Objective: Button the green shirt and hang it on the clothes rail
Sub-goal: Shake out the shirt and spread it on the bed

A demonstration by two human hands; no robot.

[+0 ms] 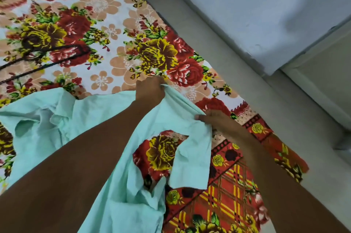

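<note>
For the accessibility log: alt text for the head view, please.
Both hands grip a pale green shirt over a floral bedsheet: the left hand bunches its far edge, the right hand pinches the fabric beside it. A grey floor borders the bed.

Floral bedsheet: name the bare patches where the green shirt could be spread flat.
Bare floral bedsheet lies beyond the left hand, running up to the grey ledge by the wall. Near side is crowded: the green shirt is bunched there, gripped by the left hand and right hand.
</note>
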